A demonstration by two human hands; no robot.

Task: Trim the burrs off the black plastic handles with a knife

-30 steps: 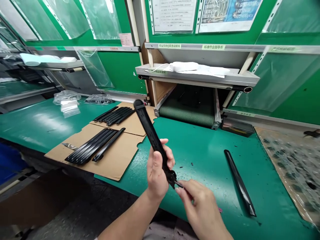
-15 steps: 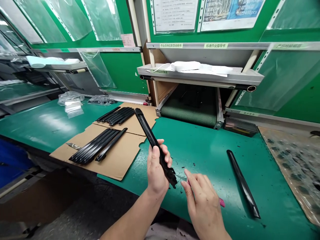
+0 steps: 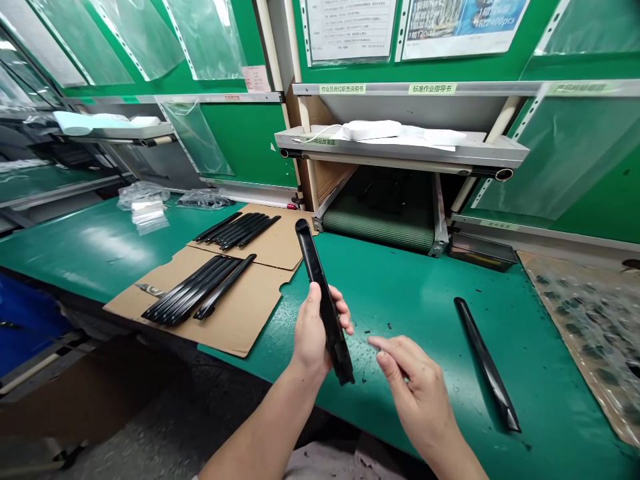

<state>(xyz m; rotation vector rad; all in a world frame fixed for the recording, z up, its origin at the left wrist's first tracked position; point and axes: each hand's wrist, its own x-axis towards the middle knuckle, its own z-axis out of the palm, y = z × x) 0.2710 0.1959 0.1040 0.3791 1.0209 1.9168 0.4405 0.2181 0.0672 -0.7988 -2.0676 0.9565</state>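
Observation:
My left hand (image 3: 313, 333) is closed round a long black plastic part (image 3: 320, 280), tilted with its rounded end up and away and its lower end towards me. To the right, my right hand (image 3: 417, 380) is curled with thumb and index finger close together, apart from the part. The pink-handled knife seen in it half a second ago is now hidden by the fingers. Small black scraps (image 3: 369, 332) lie on the green table between the hands. Another long black part (image 3: 485, 367) lies on the table to the right.
Left, cardboard sheets (image 3: 250, 313) carry several black parts (image 3: 193, 290) and a grey tool (image 3: 150, 290). A conveyor belt (image 3: 377, 227) faces me under a shelf (image 3: 400, 153). A black tray (image 3: 483, 252) and a plastic-covered board (image 3: 585, 333) are at right; plastic bags (image 3: 143, 195) lie back left.
The black part has turned in my left hand and stands steeper, its upper end further right. My right hand has drawn back from its lower end; the blade and pink handle no longer show.

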